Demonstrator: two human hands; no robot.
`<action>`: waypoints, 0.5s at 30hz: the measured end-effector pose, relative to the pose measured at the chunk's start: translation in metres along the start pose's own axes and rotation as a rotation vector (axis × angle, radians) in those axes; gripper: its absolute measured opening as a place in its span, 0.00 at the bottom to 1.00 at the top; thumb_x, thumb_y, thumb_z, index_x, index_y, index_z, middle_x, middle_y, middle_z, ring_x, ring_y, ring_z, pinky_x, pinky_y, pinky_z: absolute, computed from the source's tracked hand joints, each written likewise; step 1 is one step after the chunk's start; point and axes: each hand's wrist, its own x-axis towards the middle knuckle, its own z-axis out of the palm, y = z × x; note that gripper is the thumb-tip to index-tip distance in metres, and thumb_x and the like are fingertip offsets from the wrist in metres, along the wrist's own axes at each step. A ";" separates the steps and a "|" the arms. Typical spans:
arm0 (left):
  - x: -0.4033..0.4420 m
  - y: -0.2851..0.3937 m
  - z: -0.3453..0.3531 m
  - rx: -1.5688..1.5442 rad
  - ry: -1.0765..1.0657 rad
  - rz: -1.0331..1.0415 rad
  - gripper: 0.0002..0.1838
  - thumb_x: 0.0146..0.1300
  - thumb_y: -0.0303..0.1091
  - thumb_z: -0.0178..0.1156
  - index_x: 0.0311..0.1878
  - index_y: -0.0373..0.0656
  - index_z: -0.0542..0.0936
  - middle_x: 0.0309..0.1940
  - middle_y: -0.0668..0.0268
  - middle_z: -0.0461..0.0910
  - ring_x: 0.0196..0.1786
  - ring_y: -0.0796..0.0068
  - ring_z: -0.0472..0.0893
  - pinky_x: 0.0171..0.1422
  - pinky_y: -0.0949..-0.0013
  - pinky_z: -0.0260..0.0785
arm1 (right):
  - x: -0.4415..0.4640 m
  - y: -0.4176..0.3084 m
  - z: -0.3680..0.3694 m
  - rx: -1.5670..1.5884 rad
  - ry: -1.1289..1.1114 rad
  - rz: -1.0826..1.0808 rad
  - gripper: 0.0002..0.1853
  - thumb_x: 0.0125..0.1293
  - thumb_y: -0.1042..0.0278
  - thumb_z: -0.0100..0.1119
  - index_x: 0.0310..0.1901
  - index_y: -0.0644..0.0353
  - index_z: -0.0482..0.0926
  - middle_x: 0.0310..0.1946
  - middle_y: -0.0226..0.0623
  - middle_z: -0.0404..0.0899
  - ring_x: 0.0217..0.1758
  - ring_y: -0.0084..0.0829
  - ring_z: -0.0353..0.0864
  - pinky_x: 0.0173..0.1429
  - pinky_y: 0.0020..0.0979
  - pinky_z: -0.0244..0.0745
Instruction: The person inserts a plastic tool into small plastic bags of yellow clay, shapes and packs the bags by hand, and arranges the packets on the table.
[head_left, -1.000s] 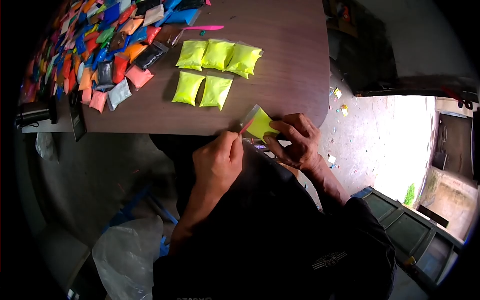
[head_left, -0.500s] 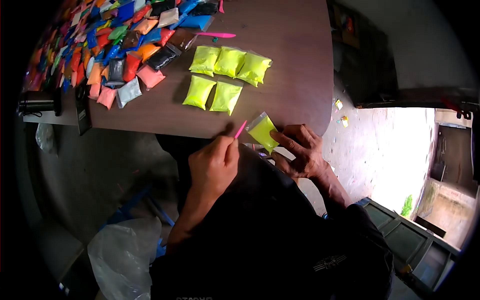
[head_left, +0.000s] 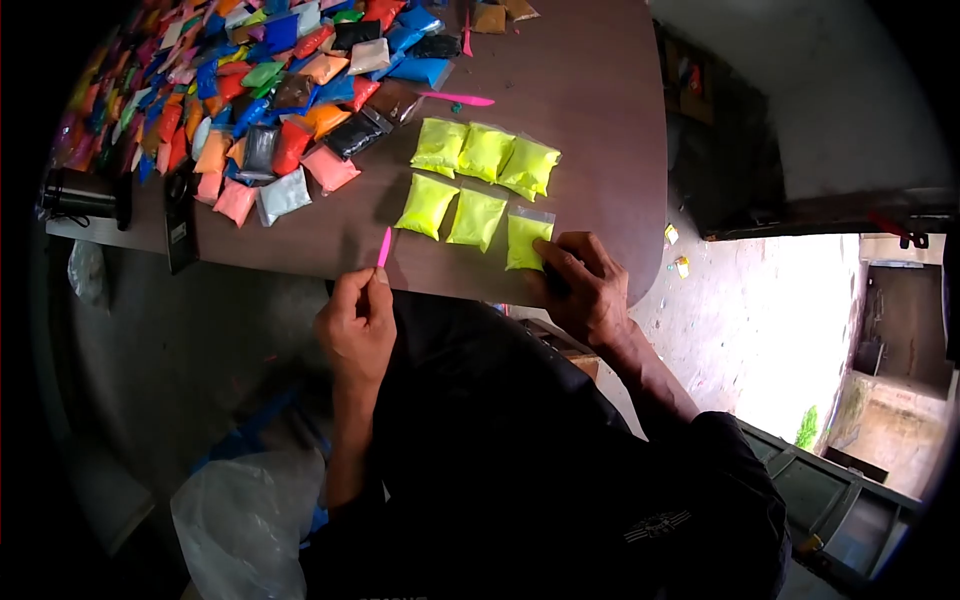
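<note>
My left hand is closed around the lower end of a small pink plastic knife, whose blade points up at the table edge. My right hand has its thumb and fingers on the right side of a neon yellow packet in a clear bag. This packet is at the right end of the front row, beside another yellow packet. Behind, a row of three similar packets lies on the brown table. Whether the held packet rests fully on the table I cannot tell.
A big heap of packets in many colours covers the table's left side. A second pink knife and another lie behind the yellow packets. A black cylinder stands at the left edge. A clear plastic bag hangs low left.
My right hand has brought its yellow packet up to the end of the front row. My left hand with the pink knife has moved left, away from it. The view has shifted slightly.
</note>
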 end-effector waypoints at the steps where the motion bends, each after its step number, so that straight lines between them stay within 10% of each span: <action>1: 0.003 -0.001 0.000 0.002 0.011 -0.009 0.05 0.73 0.27 0.70 0.45 0.36 0.85 0.30 0.56 0.86 0.30 0.67 0.84 0.37 0.65 0.76 | 0.004 -0.002 0.001 -0.003 0.001 -0.003 0.23 0.56 0.68 0.84 0.53 0.58 0.89 0.45 0.38 0.84 0.41 0.38 0.88 0.40 0.39 0.88; 15: 0.027 -0.009 0.005 0.007 0.003 0.022 0.04 0.71 0.30 0.71 0.43 0.42 0.86 0.27 0.53 0.85 0.28 0.53 0.87 0.33 0.58 0.77 | 0.017 -0.008 0.011 -0.044 0.013 0.075 0.21 0.57 0.64 0.84 0.52 0.56 0.89 0.45 0.37 0.85 0.42 0.40 0.89 0.42 0.40 0.88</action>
